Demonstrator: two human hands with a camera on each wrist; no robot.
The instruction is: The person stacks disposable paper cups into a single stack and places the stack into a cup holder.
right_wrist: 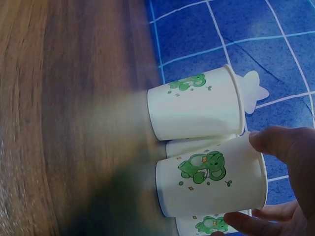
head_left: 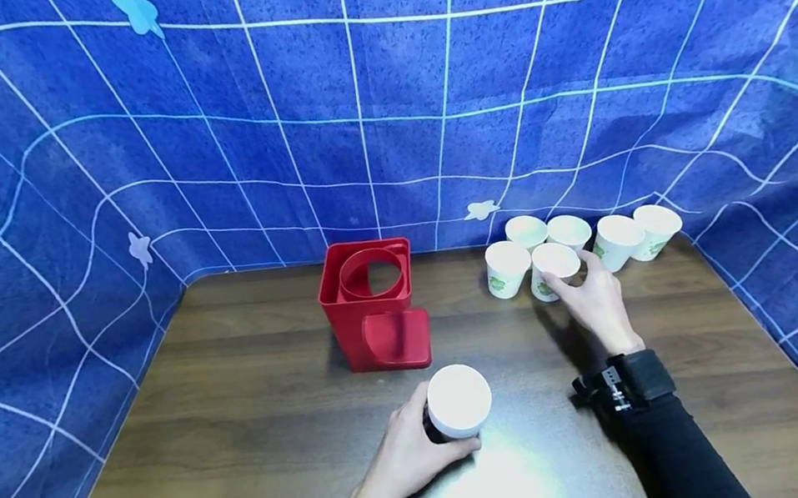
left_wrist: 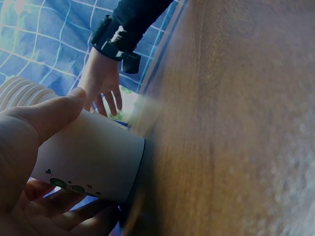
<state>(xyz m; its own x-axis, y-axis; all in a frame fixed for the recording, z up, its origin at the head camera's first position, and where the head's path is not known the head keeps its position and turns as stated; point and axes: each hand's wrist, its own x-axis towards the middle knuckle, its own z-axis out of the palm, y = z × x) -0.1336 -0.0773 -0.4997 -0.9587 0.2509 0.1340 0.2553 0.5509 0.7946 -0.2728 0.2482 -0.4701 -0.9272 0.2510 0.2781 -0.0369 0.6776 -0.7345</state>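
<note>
My left hand (head_left: 409, 455) grips a stack of nested white paper cups (head_left: 459, 403) near the front middle of the table. Several stacked rims show in the left wrist view, where the thumb lies along the side of the cup stack (left_wrist: 93, 152) and the fingers curl beneath. Farther right, my right hand (head_left: 598, 303) holds a single paper cup (right_wrist: 211, 177) by its rim, with the thumb on one side and fingers on the other. That cup has a green cartoon animal print and stands upright among other paper cups (head_left: 507, 268).
A red square container (head_left: 348, 323) with a round ring in its top and a scoop-like front piece (head_left: 399, 340) stands at the back middle. Two more paper cups (head_left: 617, 241) are right of the right hand. A blue gridded cloth (head_left: 400, 139) hangs behind the wooden table (head_left: 253, 403).
</note>
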